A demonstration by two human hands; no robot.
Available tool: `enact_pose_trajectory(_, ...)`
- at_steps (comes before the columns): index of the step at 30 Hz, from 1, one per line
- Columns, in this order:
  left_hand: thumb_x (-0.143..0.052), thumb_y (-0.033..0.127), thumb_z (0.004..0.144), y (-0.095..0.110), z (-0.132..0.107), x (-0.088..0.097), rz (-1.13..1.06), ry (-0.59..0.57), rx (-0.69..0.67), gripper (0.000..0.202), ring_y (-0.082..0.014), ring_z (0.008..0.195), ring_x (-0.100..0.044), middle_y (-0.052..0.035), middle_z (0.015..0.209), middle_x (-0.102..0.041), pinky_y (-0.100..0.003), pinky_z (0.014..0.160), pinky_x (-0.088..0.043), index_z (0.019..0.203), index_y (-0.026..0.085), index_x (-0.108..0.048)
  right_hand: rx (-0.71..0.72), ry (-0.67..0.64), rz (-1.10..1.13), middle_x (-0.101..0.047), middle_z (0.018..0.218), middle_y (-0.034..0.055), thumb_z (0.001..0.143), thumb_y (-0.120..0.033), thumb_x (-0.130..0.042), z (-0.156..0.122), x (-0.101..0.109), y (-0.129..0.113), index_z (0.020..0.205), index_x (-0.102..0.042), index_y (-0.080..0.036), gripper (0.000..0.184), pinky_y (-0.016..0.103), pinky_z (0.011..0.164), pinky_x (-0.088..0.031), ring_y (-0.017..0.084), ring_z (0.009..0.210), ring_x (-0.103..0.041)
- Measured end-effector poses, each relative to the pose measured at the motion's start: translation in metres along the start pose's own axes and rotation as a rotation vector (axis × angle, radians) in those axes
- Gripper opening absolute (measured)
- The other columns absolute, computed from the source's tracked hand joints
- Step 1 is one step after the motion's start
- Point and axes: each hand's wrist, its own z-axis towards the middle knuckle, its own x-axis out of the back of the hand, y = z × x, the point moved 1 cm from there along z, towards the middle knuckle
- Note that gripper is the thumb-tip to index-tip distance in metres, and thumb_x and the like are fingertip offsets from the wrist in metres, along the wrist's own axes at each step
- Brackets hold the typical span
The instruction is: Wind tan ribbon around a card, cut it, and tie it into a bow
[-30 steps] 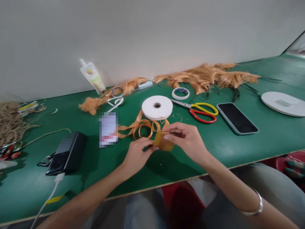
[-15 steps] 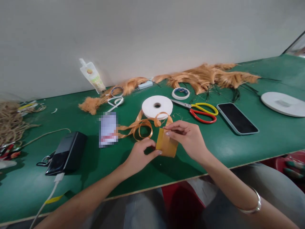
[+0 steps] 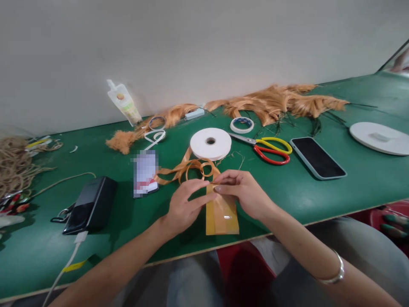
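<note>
Card [image 3: 211,216], far end between left hand [image 3: 185,201], right hand [image 3: 251,192]

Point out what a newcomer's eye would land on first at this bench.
Probably the scissors, with one yellow and one red handle, lying between the white spool and the phone. Next might come the mustard-yellow piece near the table's front edge, its far end at the fingertips of the left hand and right hand. Behind, hair-like tan bundles sprawl along the wall.
</note>
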Motion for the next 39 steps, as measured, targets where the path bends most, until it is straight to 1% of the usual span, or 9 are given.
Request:
enact_pose_trajectory(5, -0.052, 0.004, 0.082, 0.004, 0.005, 0.002, -0.175, -0.004, 0.034, 0.022, -0.0146, 0.087, -0.062, -0.0071, 0.086, -0.069, -0.026, 0.076, -0.053, 0.093, 0.016, -0.067, -0.012, 0.002, -0.036, -0.07, 0.072, 0.0001, 0.058, -0.018, -0.076, 0.001, -0.003, 0.007, 0.071, -0.068, -0.016, 0.015, 0.021, 0.068, -0.049, 0.009, 0.068, -0.064)
enact_pose_trajectory(14, -0.06, 0.018, 0.081, 0.003, 0.008, -0.003, -0.261, -0.141, 0.402, 0.015, -0.0104, 0.058, -0.063, -0.0024, 0.065, -0.068, -0.018, 0.056, -0.049, 0.069, 0.015, -0.068, 0.056, -0.016, 0.066, -0.072, 0.075, 0.003, 0.067, -0.029, -0.073, -0.001, 0.003, -0.005, 0.073, -0.07, -0.017, 0.014, 0.025, 0.071, -0.049, 0.013, 0.072, -0.066)
enact_pose_trajectory(20, -0.058, 0.024, 0.081, -0.001, 0.005, -0.007, -0.297, -0.228, 0.54, 0.024, -0.0117, 0.056, -0.06, -0.0012, 0.06, -0.065, -0.02, 0.053, -0.047, 0.061, 0.015, -0.065, 0.153, -0.005, -0.008, -0.073, 0.079, 0.0034, 0.07, -0.035, -0.07, -0.003, 0.003, -0.013, 0.072, -0.071, -0.018, 0.017, 0.027, 0.075, -0.049, 0.015, 0.078, -0.066)
enact_pose_trajectory(24, -0.061, 0.025, 0.078, -0.001, 0.004, -0.01, -0.357, -0.245, 0.666, 0.019, -0.012, 0.058, -0.061, -0.0005, 0.062, -0.066, -0.021, 0.056, -0.048, 0.062, 0.016, -0.066, 0.241, 0.008, -0.141, -0.073, 0.084, 0.0025, 0.067, -0.027, -0.072, -0.004, 0.004, -0.015, 0.076, -0.07, -0.02, 0.012, 0.029, 0.077, -0.05, 0.015, 0.08, -0.066)
enact_pose_trajectory(28, -0.063, 0.024, 0.074, -0.001, 0.006, -0.012, -0.461, -0.32, 0.802, 0.016, -0.011, 0.055, -0.059, 0.0011, 0.06, -0.066, -0.02, 0.054, -0.046, 0.062, 0.015, -0.066, 0.315, 0.07, -0.318, -0.073, 0.082, 0.002, 0.067, -0.021, -0.071, -0.005, 0.003, -0.014, 0.077, -0.069, -0.02, 0.01, 0.03, 0.076, -0.051, 0.015, 0.08, -0.067)
enact_pose_trajectory(31, -0.062, 0.023, 0.073, -0.001, 0.006, -0.013, -0.573, -0.362, 0.883, 0.016, -0.0099, 0.054, -0.057, 0.0023, 0.057, -0.063, -0.019, 0.053, -0.046, 0.061, 0.014, -0.063, 0.336, 0.122, -0.354, -0.073, 0.081, 0.0026, 0.068, -0.021, -0.07, -0.003, 0.005, -0.012, 0.076, -0.069, -0.02, 0.008, 0.031, 0.076, -0.051, 0.017, 0.08, -0.067)
enact_pose_trajectory(33, -0.062, 0.024, 0.074, -0.001, 0.005, -0.013, -0.63, -0.333, 0.923, 0.011, -0.0106, 0.057, -0.059, 0.0017, 0.06, -0.063, -0.019, 0.054, -0.047, 0.069, 0.014, -0.063, 0.343, 0.152, -0.339, -0.073, 0.082, 0.003, 0.068, -0.022, -0.07, -0.001, 0.007, -0.011, 0.076, -0.068, -0.019, 0.009, 0.032, 0.075, -0.051, 0.017, 0.08, -0.067)
enact_pose_trajectory(36, -0.057, 0.023, 0.079, -0.003, 0.001, -0.012, -0.627, -0.223, 0.894, 0.022, -0.0121, 0.063, -0.063, -0.0009, 0.07, -0.066, -0.021, 0.058, -0.051, 0.1, 0.015, -0.059, 0.317, 0.179, -0.246, -0.073, 0.08, 0.0028, 0.064, -0.023, -0.072, 0.002, 0.01, -0.009, 0.072, -0.068, -0.019, 0.01, 0.031, 0.074, -0.05, 0.017, 0.079, -0.066)
enact_pose_trajectory(39, -0.048, 0.012, 0.082, -0.003, -0.002, -0.011, -0.429, -0.143, 0.606, 0.035, -0.0115, 0.073, -0.064, -0.005, 0.09, -0.066, -0.024, 0.067, -0.054, 0.115, 0.019, -0.055, 0.214, 0.182, -0.103, -0.071, 0.076, 0.0018, 0.059, -0.021, -0.075, 0.003, 0.009, -0.006, 0.068, -0.066, -0.018, 0.012, 0.027, 0.069, -0.049, 0.014, 0.073, -0.065)
